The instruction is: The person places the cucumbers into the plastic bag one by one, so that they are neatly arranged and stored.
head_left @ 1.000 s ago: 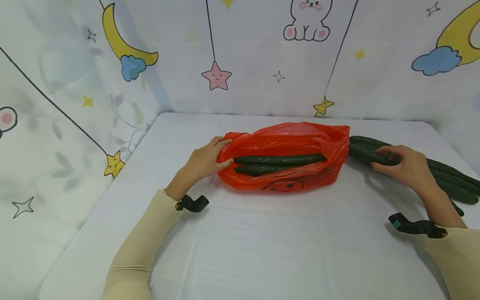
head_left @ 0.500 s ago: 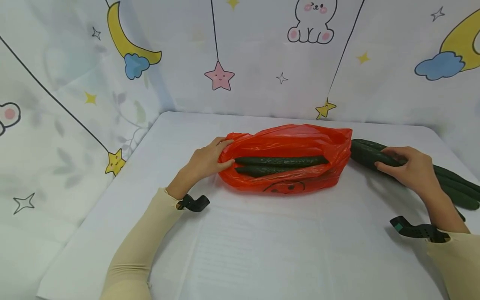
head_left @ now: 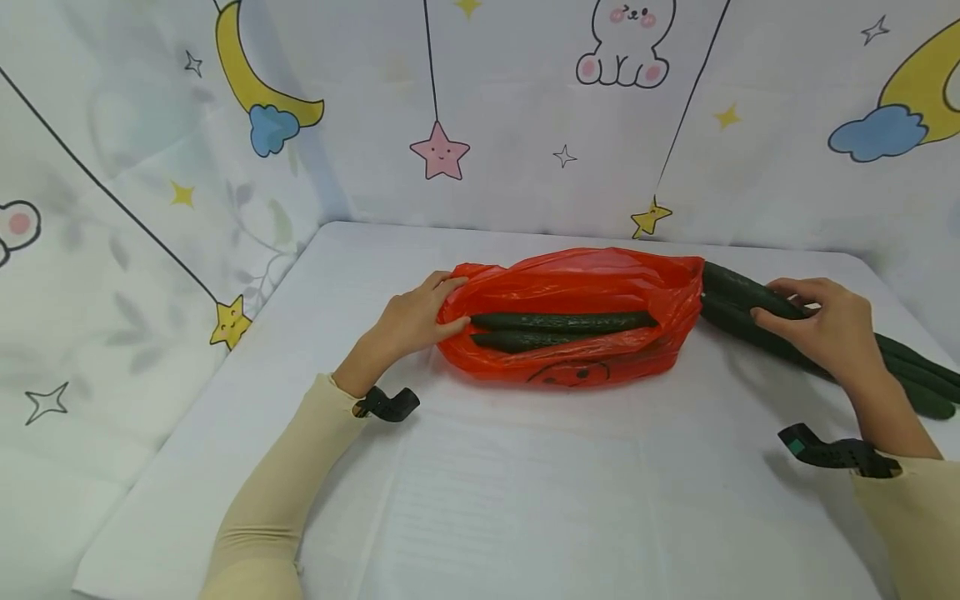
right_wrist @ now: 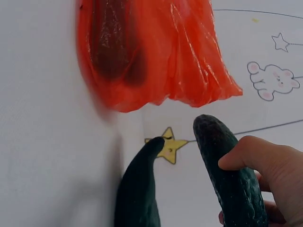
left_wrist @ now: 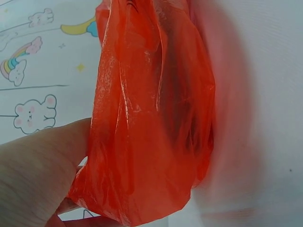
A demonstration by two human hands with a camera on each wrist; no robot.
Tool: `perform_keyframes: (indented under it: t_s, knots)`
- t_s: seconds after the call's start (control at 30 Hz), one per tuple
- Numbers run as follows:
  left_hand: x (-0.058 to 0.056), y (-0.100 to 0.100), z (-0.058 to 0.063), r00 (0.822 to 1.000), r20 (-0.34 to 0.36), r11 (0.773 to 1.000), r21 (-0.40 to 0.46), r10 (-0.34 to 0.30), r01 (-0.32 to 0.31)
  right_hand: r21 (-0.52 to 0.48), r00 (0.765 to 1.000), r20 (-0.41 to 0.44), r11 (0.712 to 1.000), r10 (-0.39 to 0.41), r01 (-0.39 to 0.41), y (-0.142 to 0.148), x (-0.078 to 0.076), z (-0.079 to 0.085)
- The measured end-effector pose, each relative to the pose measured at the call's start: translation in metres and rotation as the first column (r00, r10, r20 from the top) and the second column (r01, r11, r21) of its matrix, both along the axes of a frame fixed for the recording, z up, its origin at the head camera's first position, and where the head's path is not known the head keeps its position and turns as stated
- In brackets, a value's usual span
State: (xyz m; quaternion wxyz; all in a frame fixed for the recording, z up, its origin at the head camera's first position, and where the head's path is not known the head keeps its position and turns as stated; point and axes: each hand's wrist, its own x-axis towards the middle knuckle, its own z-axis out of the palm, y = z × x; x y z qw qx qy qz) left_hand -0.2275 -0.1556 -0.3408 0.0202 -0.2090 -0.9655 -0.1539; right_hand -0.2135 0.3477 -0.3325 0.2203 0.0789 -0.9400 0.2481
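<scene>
A red plastic bag (head_left: 585,283) lies on its side with its mouth facing up and toward me. Inside it are two dark green cucumbers (head_left: 562,321), side by side. My left hand (head_left: 405,325) pinches the bag's rim at its left end; in the left wrist view, red plastic (left_wrist: 137,142) hides most of those fingers. To the right of the bag, my right hand (head_left: 832,329) grips a cucumber (head_left: 738,287) between thumb and fingers, raised off the table. The right wrist view shows that cucumber (right_wrist: 227,175) apart from the bag, with another cucumber (right_wrist: 139,189) lying lower beside it.
Several more cucumbers (head_left: 926,379) lie at the right side of the white table (head_left: 525,492). Behind the table hangs a white cloth (head_left: 510,83) printed with stars, moons and a bear. A black wrist camera (head_left: 832,450) sits on the right wrist, another (head_left: 390,406) on the left.
My right hand has lifted one cucumber up from the pile, its near-bag end now higher and beside the bag's right edge. The left hand and the bag have stayed in place.
</scene>
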Motion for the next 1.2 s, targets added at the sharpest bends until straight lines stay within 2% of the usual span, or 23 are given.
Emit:
perform_keyframes:
  t_s: [0.23,0.47,0.8,1.2]
  knots:
    - [0.000,-0.001,0.001,1.000,-0.005,1.000,0.000,0.000,0.000,0.007,1.000,0.003,1.000,0.000,-0.001,-0.008,-0.002,0.012]
    - [0.000,-0.001,0.004,1.000,-0.006,1.000,-0.006,-0.001,0.001,-0.032,0.999,-0.042,0.999,0.018,-0.020,-0.020,-0.007,0.027]
    - [0.001,0.000,0.003,1.000,0.005,1.000,0.005,-0.001,0.001,-0.030,0.998,-0.049,0.999,0.039,-0.040,-0.036,-0.005,0.039]
    - [0.001,0.000,0.004,1.000,0.008,1.000,0.024,-0.006,0.006,-0.013,0.984,-0.106,0.989,0.143,-0.145,-0.055,-0.002,0.050]
